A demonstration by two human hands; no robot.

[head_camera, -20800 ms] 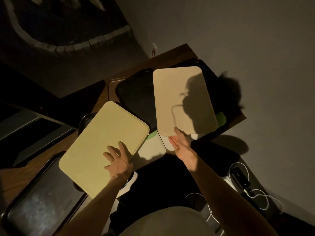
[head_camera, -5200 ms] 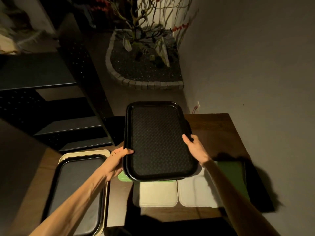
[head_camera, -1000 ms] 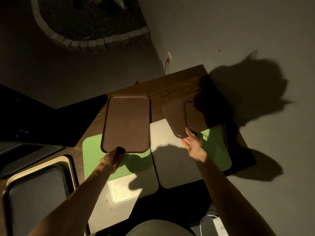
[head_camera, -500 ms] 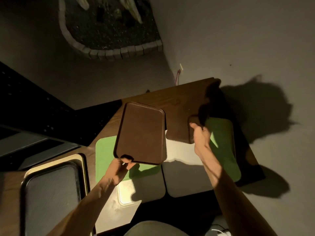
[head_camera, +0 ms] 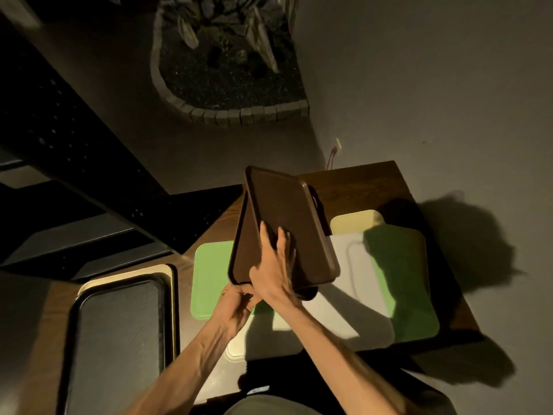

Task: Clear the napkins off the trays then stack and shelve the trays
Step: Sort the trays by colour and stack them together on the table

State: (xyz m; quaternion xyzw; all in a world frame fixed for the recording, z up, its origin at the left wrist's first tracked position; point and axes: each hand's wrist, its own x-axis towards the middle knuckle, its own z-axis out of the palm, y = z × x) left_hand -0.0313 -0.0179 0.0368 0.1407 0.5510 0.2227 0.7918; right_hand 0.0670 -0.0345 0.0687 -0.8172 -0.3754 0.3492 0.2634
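Two brown trays are held together above the table, meeting in a V at their far ends. My right hand (head_camera: 273, 266) presses on the upper brown tray (head_camera: 291, 223), fingers spread across its face. My left hand (head_camera: 238, 304) grips the near edge of the lower brown tray (head_camera: 241, 250) from below. Under them on the wooden table (head_camera: 359, 184) lie a green tray (head_camera: 209, 280), a white tray (head_camera: 350, 289) and another green tray (head_camera: 407, 280). A cream tray (head_camera: 353, 223) peeks out behind. No napkins are in view.
At the left a black tray (head_camera: 116, 333) rests on a cream tray (head_camera: 128, 269). Dark metal shelves (head_camera: 68, 223) stand at the left. A brick-edged planter (head_camera: 233, 70) lies on the floor beyond the table. The wall runs along the right.
My hands have come together, bringing the right brown tray over and onto the left one. Earlier each hand held its own tray apart. The view has tilted up towards the planter.
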